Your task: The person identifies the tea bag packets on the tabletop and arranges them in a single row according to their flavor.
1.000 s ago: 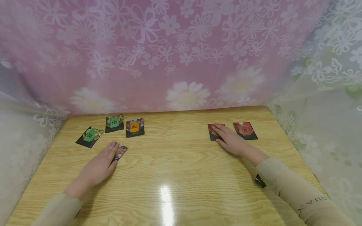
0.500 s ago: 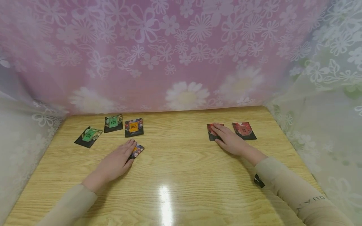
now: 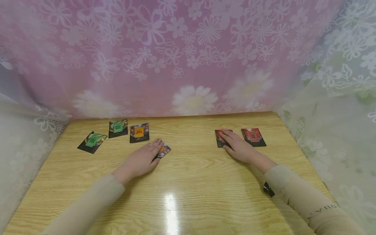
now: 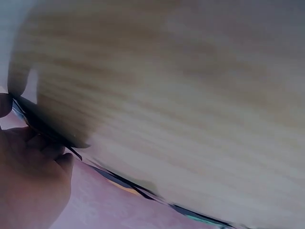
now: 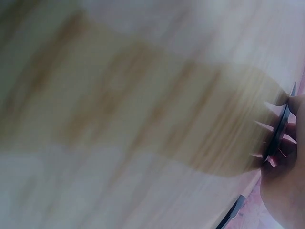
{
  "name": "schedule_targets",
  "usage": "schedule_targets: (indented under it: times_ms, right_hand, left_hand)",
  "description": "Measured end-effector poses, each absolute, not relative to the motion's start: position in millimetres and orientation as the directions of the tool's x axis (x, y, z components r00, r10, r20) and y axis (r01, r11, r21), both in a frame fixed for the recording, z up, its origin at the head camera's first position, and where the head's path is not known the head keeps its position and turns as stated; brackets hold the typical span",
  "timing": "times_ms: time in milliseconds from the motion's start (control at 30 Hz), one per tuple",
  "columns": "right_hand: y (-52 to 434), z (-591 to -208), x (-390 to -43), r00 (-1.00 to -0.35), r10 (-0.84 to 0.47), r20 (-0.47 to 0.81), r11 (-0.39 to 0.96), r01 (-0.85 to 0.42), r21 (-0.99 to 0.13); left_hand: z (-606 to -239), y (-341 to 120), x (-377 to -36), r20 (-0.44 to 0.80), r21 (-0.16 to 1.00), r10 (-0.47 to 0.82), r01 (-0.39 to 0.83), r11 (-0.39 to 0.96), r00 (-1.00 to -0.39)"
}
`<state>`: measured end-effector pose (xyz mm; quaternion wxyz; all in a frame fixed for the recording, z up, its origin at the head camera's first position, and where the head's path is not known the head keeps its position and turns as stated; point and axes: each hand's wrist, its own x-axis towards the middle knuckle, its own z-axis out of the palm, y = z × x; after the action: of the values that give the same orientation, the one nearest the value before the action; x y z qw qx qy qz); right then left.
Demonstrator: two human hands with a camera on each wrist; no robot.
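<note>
head view: left hand (image 3: 140,160) lying flat, fingers straight, pressing an orange-labelled packet (image 3: 163,150) onto the wooden surface (image 3: 188,182) — fingertips covering its near-left part, the rest peeking out to the right.
head view, right side: right hand (image 3: 238,146) also lying flat with straight fingers, resting on a red packet (image 3: 218,136); a second red packet (image 3: 253,136) lying just beside it, untouched.
head view, far left: another orange packet (image 3: 139,132) and two green packets (image 3: 118,127) (image 3: 92,141) sitting near the back edge, apart from both hands.
why so: flat palms look like pinning or sliding the thin packets rather than lifting — neither hand is curling around anything; colours seem to be grouping by side.
backdrop: floral curtain (image 3: 188,55) hanging behind and at the sides.
left wrist view: blurry — showing the left hand (image 4: 28,186) from underneath with a thin dark packet edge (image 4: 43,131) trapped between fingers and surface (image 4: 190,95); the head view is not showing this contact.
right wrist view: also blurry — right hand (image 5: 286,176) at the frame edge, a thin dark packet edge (image 5: 280,125) lying against its fingers; labels and other packets only readable from the head view.
</note>
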<state>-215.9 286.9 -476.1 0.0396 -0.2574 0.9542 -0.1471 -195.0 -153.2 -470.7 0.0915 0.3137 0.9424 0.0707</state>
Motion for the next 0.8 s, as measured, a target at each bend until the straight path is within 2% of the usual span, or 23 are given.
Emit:
schedule_targets:
  times_ms: [367,800]
  right_hand:
    - [285,-472,-213,-0.867,-0.498,-0.004,0.827,-0.473,-0.304]
    - [286,-474,-214,-0.865,-0.502,0.003,0.826,-0.48,-0.297]
  left_hand:
    - [-467,-103,-216,-0.183,0.137,0.635,0.62,0.772,-0.75]
    - [-469,-40,-236,-0.185,0.07,0.611,0.61,0.789,-0.77]
